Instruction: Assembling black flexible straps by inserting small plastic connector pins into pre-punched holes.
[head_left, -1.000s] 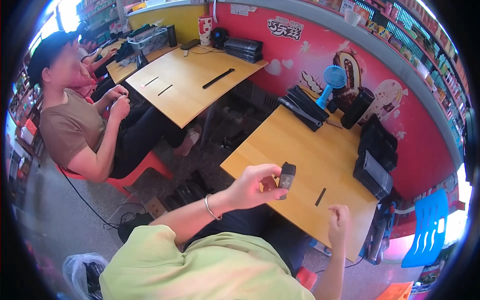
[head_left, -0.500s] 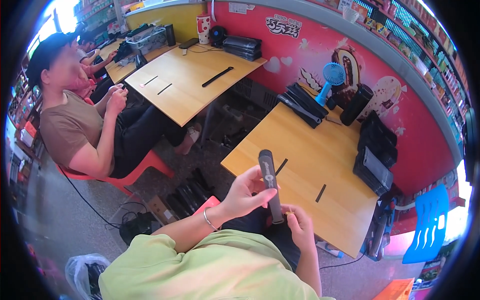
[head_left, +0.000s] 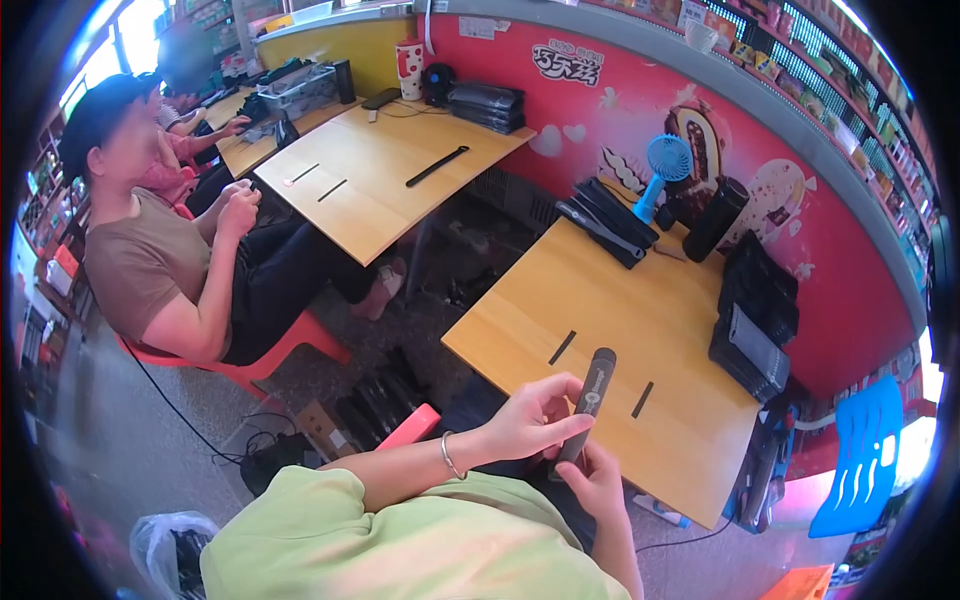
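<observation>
One dark strap [head_left: 597, 383], tilted, at the near edge of the table [head_left: 640, 300], pinched mid-length by left hand [head_left: 538, 421] and at its lower end by right hand [head_left: 599, 486], whose fingers are partly hidden; possible fault: slipping free, should both pinches slacken together

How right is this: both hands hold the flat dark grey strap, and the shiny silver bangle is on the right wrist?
Wrong wrist: the head view shows the shiny silver bangle on the wrist of the left hand, not the right hand. Both hold the flat dark grey strap.
</observation>
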